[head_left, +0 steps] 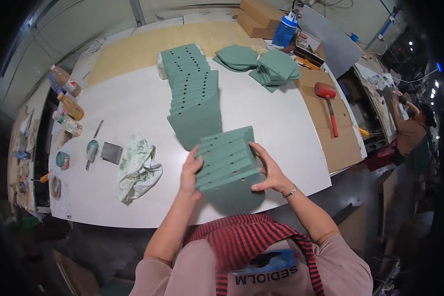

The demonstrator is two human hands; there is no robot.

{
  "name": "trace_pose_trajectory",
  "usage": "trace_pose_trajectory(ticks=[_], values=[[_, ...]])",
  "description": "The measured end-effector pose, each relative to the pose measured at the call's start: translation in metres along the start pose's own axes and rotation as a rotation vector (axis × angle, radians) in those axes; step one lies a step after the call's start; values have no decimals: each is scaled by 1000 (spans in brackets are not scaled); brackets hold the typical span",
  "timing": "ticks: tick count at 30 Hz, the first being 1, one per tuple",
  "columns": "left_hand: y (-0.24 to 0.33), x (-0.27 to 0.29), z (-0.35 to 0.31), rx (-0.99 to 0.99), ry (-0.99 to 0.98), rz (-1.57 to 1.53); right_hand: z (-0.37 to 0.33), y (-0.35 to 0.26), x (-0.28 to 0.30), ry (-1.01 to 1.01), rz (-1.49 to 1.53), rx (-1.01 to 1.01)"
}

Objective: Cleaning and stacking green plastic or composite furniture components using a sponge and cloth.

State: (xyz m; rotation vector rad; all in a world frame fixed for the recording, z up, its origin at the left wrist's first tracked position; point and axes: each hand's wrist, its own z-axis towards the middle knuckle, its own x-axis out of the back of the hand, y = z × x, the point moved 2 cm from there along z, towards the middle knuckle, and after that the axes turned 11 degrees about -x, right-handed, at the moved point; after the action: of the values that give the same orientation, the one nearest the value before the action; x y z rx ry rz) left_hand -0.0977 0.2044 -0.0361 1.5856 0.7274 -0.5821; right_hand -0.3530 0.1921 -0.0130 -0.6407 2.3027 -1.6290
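Note:
Between my two hands, near the table's front edge, is a stack of green panels (228, 165) with small holes along their edges. The panels lean on one another, and the front one has a rounded lower edge. My left hand (188, 171) grips the stack's left side, its thumb on the upper edges. From the right, my right hand (270, 172) closes on the other side, thumb against the front panel. Just beyond stands a long row of similar green panels (196, 113), tilted and overlapping, with a whitish bundle (161, 66) partly hidden at its far end.
Flat green pieces (236, 57) lie in piles at the back, near a blue bottle (285, 30) and cardboard boxes (259, 18). A red mallet (326, 93) rests on cardboard at right. Left are a stained rag (139, 170), a grey block (112, 152) and bottles (70, 106). Another person (410, 129) works far right.

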Motion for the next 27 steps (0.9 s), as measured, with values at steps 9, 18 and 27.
trace_pose_trajectory(ticks=[9,18,27], values=[[63,16,49,-200,105,378,106,8,-30,-246,367,112],[43,44,51,-282,66,312,110,21,-35,-259,241,207],[75,65,150,-234,43,515,260,-21,33,120,320,163]])
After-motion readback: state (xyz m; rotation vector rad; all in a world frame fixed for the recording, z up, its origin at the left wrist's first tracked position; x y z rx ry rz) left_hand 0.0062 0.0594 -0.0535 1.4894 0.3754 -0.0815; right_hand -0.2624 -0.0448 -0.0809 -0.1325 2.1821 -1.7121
